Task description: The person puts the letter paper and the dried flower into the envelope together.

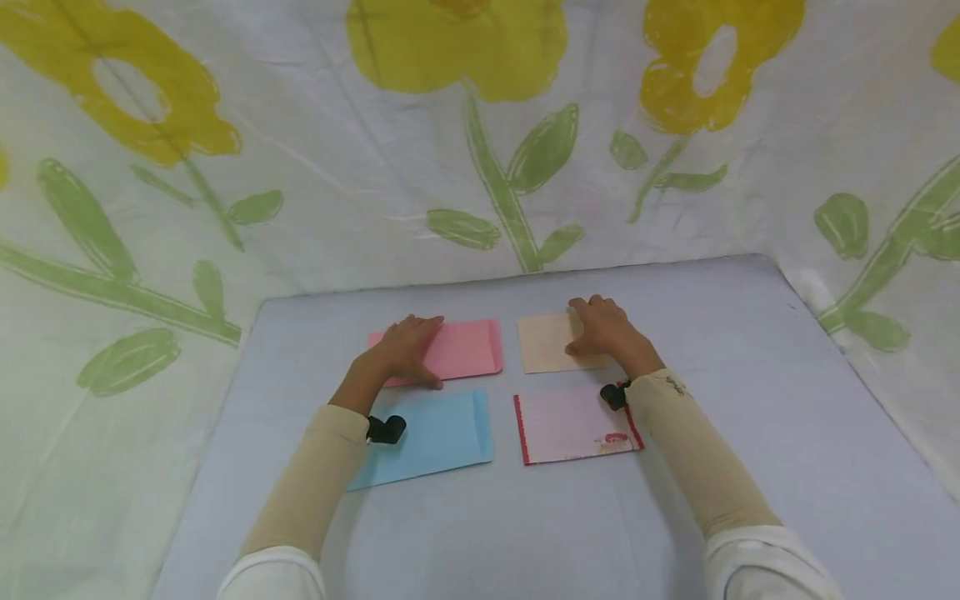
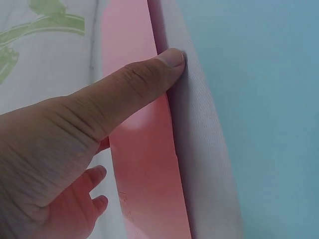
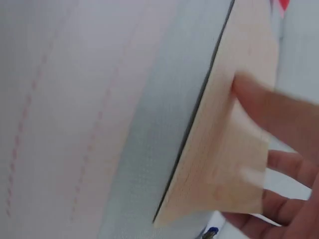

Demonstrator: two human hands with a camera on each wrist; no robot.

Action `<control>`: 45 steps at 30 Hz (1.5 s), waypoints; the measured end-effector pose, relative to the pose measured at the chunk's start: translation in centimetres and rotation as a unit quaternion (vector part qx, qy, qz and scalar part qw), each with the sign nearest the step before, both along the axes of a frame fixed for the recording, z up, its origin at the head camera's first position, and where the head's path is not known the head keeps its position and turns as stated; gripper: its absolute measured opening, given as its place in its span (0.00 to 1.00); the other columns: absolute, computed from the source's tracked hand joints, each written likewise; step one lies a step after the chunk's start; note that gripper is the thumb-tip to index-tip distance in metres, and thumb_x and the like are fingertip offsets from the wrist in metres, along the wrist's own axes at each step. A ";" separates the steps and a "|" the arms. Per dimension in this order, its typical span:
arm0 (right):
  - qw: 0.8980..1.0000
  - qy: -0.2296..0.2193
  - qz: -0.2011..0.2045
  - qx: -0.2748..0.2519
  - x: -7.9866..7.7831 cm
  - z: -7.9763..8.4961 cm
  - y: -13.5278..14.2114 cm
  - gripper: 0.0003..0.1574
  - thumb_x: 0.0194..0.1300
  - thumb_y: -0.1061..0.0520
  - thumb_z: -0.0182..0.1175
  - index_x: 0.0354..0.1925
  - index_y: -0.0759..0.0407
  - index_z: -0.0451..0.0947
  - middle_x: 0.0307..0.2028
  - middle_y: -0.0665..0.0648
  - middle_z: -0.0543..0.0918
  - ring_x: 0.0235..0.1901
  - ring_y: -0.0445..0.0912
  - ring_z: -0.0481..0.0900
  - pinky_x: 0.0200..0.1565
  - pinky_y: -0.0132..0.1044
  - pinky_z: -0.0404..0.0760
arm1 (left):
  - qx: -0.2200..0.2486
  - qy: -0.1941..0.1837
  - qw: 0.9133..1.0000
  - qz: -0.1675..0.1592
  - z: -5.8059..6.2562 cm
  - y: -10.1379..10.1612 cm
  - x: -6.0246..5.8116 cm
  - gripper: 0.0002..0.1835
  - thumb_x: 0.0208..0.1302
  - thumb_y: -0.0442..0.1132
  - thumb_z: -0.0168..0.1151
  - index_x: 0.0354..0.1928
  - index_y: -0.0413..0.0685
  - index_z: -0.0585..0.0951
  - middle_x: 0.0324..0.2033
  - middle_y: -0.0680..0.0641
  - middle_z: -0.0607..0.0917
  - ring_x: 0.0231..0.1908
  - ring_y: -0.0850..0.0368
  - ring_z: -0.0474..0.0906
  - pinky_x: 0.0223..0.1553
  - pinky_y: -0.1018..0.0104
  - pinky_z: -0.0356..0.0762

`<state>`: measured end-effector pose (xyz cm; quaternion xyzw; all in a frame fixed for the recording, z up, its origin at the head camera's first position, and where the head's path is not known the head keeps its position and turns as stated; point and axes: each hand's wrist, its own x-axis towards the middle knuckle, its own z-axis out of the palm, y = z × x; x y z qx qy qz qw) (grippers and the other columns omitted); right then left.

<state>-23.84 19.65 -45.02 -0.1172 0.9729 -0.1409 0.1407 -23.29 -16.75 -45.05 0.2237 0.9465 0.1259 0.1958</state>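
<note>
My left hand [image 1: 405, 348] spans the left part of a pink envelope [image 1: 465, 350] lying at the back left. In the left wrist view its straight thumb [image 2: 134, 82] crosses the pink paper to the near edge, with the other fingers beyond the far edge. Over the right part of a beige envelope [image 1: 542, 346], at the back right, spreads my right hand [image 1: 603, 327]. The right wrist view has its blurred thumb [image 3: 269, 107] over the beige face and the other fingers along the far edge.
A light blue envelope [image 1: 442, 442] lies nearer me, partly under my left wrist. Beside it, below the right wrist, is a pale pink envelope [image 1: 562, 425] with red edges. The grey table [image 1: 487, 533] ends at a white curtain [image 1: 337, 208] painted with flowers.
</note>
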 end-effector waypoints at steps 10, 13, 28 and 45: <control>0.993 0.097 -0.050 -0.047 -0.3 -0.2 0.1 0.21 0.63 0.73 0.50 0.49 0.68 0.83 0.46 0.69 0.83 0.51 0.63 0.79 0.61 0.61 0.69 | 0.009 0.013 1.000 0.007 0.2 0.3 0.5 0.60 0.48 0.53 0.81 0.78 0.45 0.56 0.72 0.39 0.65 0.73 0.40 0.55 0.72 0.38 0.48; 0.992 0.066 -0.065 -0.088 -0.1 0.3 0.5 0.20 0.65 0.71 0.48 0.48 0.68 0.84 0.47 0.69 0.83 0.48 0.61 0.79 0.52 0.56 0.77 | 0.006 0.017 1.000 0.008 0.1 0.3 0.5 0.60 0.48 0.53 0.81 0.78 0.45 0.56 0.72 0.39 0.65 0.72 0.40 0.56 0.72 0.39 0.48; 0.933 -0.088 -0.145 -0.319 0.7 1.5 1.4 0.17 0.67 0.64 0.61 0.53 0.70 0.78 0.42 0.63 0.79 0.38 0.50 0.76 0.45 0.47 0.81 | 0.022 0.021 0.999 0.017 0.3 0.3 0.8 0.59 0.48 0.52 0.81 0.78 0.45 0.57 0.72 0.40 0.65 0.71 0.40 0.58 0.71 0.42 0.56; 0.932 -0.139 -0.110 -0.315 1.0 0.2 -0.6 0.23 0.66 0.59 0.67 0.58 0.63 0.79 0.29 0.57 0.84 0.25 0.48 0.75 0.27 0.40 0.74 | 0.030 0.017 0.999 0.027 -0.2 0.2 1.2 0.58 0.50 0.49 0.81 0.78 0.46 0.56 0.72 0.40 0.64 0.71 0.40 0.58 0.70 0.42 0.57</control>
